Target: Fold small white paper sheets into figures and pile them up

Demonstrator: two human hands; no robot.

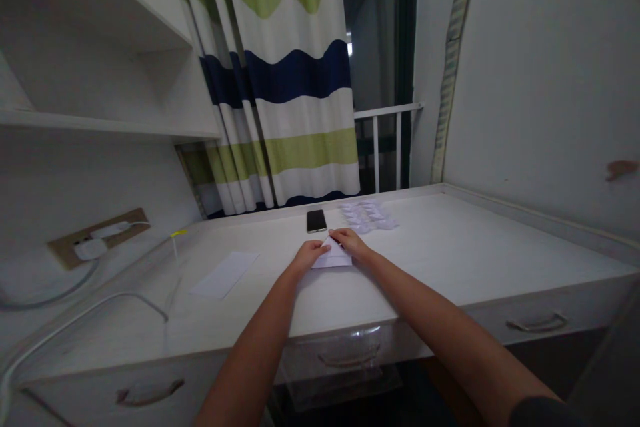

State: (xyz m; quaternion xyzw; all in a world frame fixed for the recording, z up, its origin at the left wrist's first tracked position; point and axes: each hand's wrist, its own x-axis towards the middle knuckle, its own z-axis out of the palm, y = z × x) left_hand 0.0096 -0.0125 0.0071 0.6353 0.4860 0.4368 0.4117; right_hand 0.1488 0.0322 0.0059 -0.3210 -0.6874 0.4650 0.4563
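A small white paper, partly folded, lies on the white desk in front of me. My left hand rests on its left edge, fingers curled onto the sheet. My right hand presses on its upper right part with the fingers together and bent over the paper. Both hands grip the same piece. A black phone lies flat just beyond the paper.
A flat white sheet lies to the left. Several small folded white papers sit at the back right. A wall socket with plugs and white cables are at left. Striped curtain hangs behind; drawers below.
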